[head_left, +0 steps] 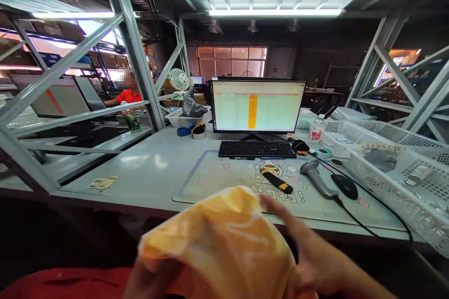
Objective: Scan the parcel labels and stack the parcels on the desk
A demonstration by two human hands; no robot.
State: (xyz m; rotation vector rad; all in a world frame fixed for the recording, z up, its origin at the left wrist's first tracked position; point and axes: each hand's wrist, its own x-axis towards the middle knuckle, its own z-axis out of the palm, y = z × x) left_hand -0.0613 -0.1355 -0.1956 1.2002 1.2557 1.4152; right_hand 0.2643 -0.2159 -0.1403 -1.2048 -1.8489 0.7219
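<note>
Yellow bag between left hand and right hand, right forearm aslant.

L hand & R hand on yellow bag, prob. plastic, kbd beyond

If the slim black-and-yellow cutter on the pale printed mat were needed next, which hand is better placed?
Probably the right hand: it looks closer to the cutter. The left hand sits farther off, across the crinkled yellow plastic bag. Both touch the bag.
</note>
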